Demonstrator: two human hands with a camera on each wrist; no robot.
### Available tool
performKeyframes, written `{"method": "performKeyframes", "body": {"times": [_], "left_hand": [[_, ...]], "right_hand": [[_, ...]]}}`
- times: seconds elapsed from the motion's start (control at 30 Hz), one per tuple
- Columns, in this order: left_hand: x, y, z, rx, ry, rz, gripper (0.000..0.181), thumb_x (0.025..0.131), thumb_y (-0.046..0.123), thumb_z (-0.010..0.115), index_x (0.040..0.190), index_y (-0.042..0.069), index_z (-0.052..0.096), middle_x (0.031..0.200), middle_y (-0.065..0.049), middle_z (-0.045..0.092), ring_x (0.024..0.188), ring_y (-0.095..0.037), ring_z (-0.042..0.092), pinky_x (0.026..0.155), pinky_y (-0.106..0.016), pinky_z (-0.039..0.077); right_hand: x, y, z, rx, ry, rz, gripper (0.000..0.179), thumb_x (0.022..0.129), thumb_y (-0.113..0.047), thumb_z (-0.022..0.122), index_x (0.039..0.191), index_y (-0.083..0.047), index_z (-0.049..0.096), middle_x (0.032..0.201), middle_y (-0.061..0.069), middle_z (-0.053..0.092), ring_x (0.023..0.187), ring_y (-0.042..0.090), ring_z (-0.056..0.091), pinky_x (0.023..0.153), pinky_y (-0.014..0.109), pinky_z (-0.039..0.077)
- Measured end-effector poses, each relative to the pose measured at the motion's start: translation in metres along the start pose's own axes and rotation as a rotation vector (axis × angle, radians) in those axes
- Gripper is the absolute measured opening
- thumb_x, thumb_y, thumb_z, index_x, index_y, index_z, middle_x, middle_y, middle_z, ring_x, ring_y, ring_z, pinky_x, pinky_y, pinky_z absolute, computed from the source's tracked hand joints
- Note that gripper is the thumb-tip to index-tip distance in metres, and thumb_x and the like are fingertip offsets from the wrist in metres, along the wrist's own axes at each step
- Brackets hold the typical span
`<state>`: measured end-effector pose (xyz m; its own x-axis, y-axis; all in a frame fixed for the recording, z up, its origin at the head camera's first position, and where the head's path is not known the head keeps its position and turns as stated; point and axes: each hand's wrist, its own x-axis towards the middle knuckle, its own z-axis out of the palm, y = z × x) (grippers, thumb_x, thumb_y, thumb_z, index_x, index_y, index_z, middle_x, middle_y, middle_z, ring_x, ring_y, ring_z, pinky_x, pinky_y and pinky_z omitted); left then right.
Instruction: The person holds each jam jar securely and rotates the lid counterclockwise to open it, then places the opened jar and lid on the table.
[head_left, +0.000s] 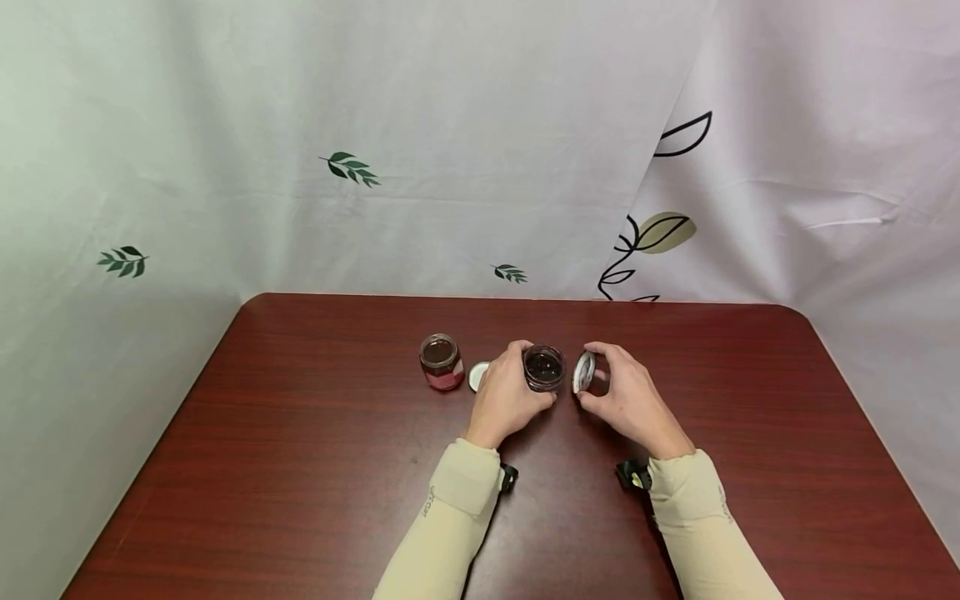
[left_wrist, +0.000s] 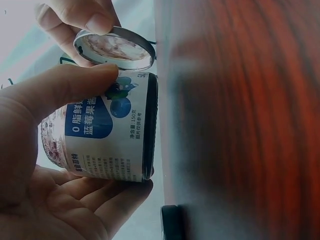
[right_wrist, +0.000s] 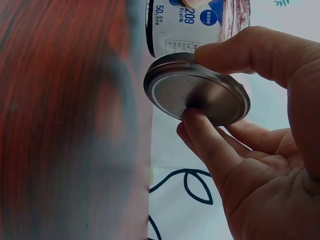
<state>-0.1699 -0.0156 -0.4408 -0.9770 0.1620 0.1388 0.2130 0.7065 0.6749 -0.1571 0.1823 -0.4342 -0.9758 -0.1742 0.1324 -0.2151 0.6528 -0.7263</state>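
Note:
My left hand (head_left: 504, 398) grips an open glass jam jar (head_left: 543, 369) around its side. Dark jam shows through the mouth, and a white and blue blueberry label (left_wrist: 107, 120) faces the left wrist camera. Whether the jar's base touches the table I cannot tell. Just right of the jar, my right hand (head_left: 630, 396) holds a silver metal lid (right_wrist: 200, 92) on edge by its rim, thumb on one side and fingers on the other. The lid's inner face, smeared with jam (left_wrist: 115, 47), is turned toward the jar.
Left of my left hand stands a second open jar (head_left: 444, 380) with dark contents and a pink label. Between them lies another lid (head_left: 477, 375), white inside, partly hidden by my hand. The brown wooden table (head_left: 315, 467) meets a white patterned cloth (head_left: 450, 225) at the back.

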Motion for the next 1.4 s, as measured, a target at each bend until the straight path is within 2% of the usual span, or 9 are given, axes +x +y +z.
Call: {"method": "performKeyframes", "body": {"times": [1.1,1.4], "left_hand": [[0.001,0.0012,0.0002,-0.011,-0.034,-0.031,0.072,0.071,0.019,0.089,0.132,0.003,0.053,0.116,-0.011,0.068,0.105,-0.026,0.065,0.091,-0.039,0.051],[0.0011,0.0004,0.0009,-0.014,-0.035,-0.023,0.073,0.07,0.018,0.089,0.131,0.001,0.053,0.116,-0.013,0.068,0.106,-0.028,0.065,0.092,-0.04,0.051]], "right_hand": [[0.0006,0.0019,0.0002,0.029,-0.03,0.004,0.065,0.074,0.005,0.079,0.133,0.008,0.051,0.124,0.027,0.059,0.104,0.036,0.069,0.088,0.041,0.056],[-0.0001,0.0029,-0.0029,-0.04,-0.03,0.016,0.067,0.073,0.001,0.082,0.133,0.007,0.053,0.119,0.024,0.062,0.101,0.032,0.067,0.086,0.044,0.055]]}}
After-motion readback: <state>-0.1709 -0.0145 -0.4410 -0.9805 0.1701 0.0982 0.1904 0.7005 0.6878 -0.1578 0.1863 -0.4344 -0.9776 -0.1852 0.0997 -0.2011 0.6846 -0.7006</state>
